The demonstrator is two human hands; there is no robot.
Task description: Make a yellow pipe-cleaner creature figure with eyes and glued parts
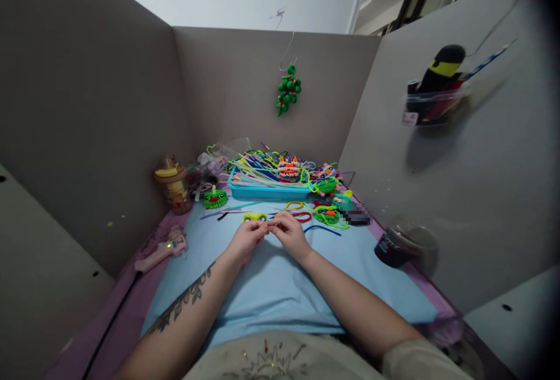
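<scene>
My left hand point(249, 240) and my right hand point(290, 237) meet over the blue cloth, thumbs and fingertips pinched together. A thin pink pipe cleaner point(247, 262) hangs below my left hand, and its upper part runs into the fingers. The part between my fingertips is small and mostly hidden. Just beyond my left hand lies a yellow fuzzy piece point(255, 216) with two blue rings. Past my right hand are red-handled scissors point(303, 216) and a yellow loop point(294, 205). A dark blue pipe cleaner point(324, 229) lies to the right.
A blue tray point(271, 193) heaped with pipe cleaners stands at the back. Green fuzzy figures point(215, 198) sit beside it. At left are a pink glue gun point(164, 251) and a lidded cup point(170, 184); at right, a dark cup point(396, 247). Grey panels point(262, 88) enclose three sides.
</scene>
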